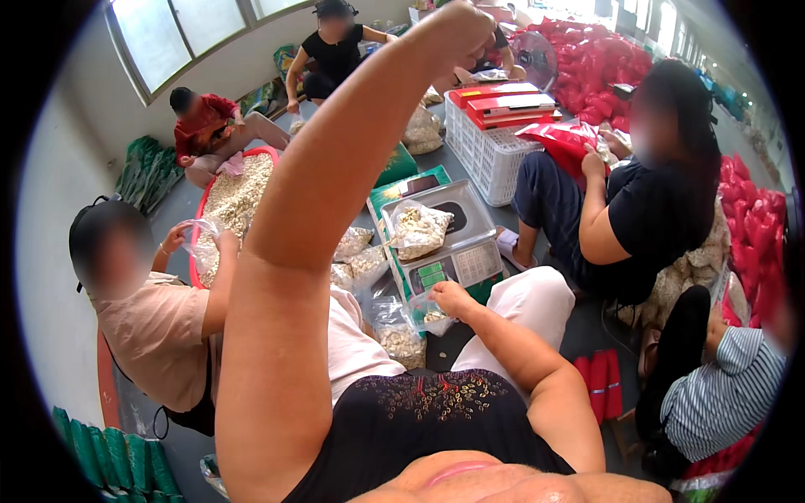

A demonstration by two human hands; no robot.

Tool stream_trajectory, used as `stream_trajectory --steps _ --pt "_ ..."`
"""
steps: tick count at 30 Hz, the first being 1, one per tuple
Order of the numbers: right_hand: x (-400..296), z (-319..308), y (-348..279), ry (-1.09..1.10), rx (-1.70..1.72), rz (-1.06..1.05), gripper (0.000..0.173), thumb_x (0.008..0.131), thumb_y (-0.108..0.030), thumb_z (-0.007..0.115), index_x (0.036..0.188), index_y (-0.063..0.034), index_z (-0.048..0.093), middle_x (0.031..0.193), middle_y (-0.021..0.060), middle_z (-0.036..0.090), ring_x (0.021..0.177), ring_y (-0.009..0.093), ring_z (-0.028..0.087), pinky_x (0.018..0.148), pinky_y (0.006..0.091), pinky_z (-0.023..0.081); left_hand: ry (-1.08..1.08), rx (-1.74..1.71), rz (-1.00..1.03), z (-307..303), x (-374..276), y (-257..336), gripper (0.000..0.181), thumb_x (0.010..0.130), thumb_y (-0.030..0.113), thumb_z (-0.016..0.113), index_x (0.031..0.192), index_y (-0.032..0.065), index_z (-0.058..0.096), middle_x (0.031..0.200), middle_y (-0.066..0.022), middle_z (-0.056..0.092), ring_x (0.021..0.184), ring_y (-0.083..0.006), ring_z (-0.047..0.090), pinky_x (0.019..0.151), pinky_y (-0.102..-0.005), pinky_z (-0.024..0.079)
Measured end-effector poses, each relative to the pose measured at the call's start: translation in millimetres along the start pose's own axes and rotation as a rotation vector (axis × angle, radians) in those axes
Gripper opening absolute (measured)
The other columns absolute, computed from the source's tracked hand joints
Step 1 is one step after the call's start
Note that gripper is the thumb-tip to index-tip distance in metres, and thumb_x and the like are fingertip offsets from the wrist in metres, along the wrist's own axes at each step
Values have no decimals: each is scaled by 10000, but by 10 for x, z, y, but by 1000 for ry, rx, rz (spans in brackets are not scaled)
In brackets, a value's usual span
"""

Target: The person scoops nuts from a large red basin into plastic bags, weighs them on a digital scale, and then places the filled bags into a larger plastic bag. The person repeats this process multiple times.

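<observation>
My left hand (468,31) is raised at the top of the view at the end of my outstretched arm. Its fingers are curled and partly hidden, so what it holds, if anything, does not show. Low in front of me, my right hand (451,299) grips the edge of a clear plastic bag (434,317) with a few pale clove-like pieces inside. Just beyond it stands a digital weighing scale (481,232) with a lit green display. A filled clear bag (420,227) rests on its metal pan. Another filled bag (401,342) sits between my legs.
Several people work around me. A red tub (200,251) of pale pieces lies to the left. Beyond the scale, a white plastic crate (487,151) bears red boxes (512,107). Red bags (585,56) are heaped behind a fan (533,60). Green sacks (119,459) are at lower left.
</observation>
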State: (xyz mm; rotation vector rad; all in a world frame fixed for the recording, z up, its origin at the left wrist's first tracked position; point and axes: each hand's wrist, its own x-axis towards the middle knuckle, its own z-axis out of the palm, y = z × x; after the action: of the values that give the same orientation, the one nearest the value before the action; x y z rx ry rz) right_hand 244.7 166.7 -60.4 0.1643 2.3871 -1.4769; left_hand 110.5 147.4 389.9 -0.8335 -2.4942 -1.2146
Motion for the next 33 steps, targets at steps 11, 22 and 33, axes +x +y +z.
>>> stream_trajectory --steps 11,22,33 --pt "-151 -53 -88 -13 -19 5 244 864 -206 536 933 -40 701 772 128 664 611 217 605 597 359 500 -105 -12 -45 278 79 -284 390 731 40 499 1088 84 647 728 -58 562 573 -140 514 465 -285 427" --pt "-145 -132 -115 -25 -26 31 243 858 -218 560 971 -45 688 803 127 667 689 242 627 617 364 491 -826 -162 -265 811 -1085 -896 402 808 81 437 1133 138 667 667 -15 562 473 -94 428 398 -264 353" --pt "161 33 477 -83 -114 -22 250 837 -276 601 942 -67 688 784 158 678 596 281 655 528 382 525 -847 -730 -929 1452 -3051 -2844 265 850 44 490 1067 89 637 704 34 556 558 -59 494 476 -211 381"
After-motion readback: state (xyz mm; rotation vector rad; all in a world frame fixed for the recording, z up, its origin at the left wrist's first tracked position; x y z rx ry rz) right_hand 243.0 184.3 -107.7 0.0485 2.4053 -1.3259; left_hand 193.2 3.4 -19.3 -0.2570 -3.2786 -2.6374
